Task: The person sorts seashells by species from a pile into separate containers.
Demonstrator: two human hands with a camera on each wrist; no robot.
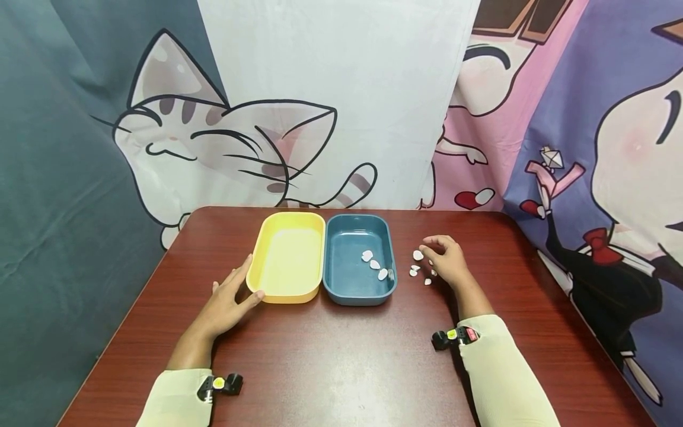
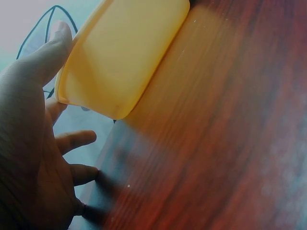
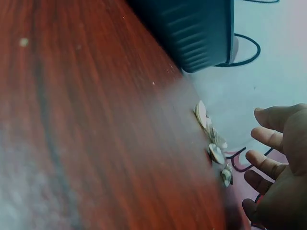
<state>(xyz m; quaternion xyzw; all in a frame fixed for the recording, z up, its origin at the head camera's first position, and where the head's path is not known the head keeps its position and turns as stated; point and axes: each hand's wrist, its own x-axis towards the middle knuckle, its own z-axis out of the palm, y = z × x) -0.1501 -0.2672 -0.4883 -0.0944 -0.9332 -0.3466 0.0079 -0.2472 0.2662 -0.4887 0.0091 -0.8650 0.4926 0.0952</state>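
Observation:
A yellow rectangular tub [image 1: 288, 298] stands beside a dark blue tub [image 1: 354, 300] on the table. My left hand [image 1: 226, 302] is at the yellow tub's near left corner, thumb and forefinger touching its rim. The other left fingers [image 2: 76, 141] are spread and fairly straight. Several small white shells [image 1: 418, 255] lie loose right of the blue tub. Over them hovers my right hand [image 1: 449, 260], its fingers loosely bent and holding nothing. In the right wrist view, the shells [image 3: 216, 153] are left of the fingertips, apart from them. Inside the blue tub are white shells [image 1: 375, 264] and a greyish piece [image 1: 391, 274].
The tubs stand side by side toward the far edge of the reddish-brown wooden table [image 1: 341, 362]. Behind it hangs a cloth backdrop [image 1: 341, 71] with cartoon figures. A small black camera is strapped to each wrist.

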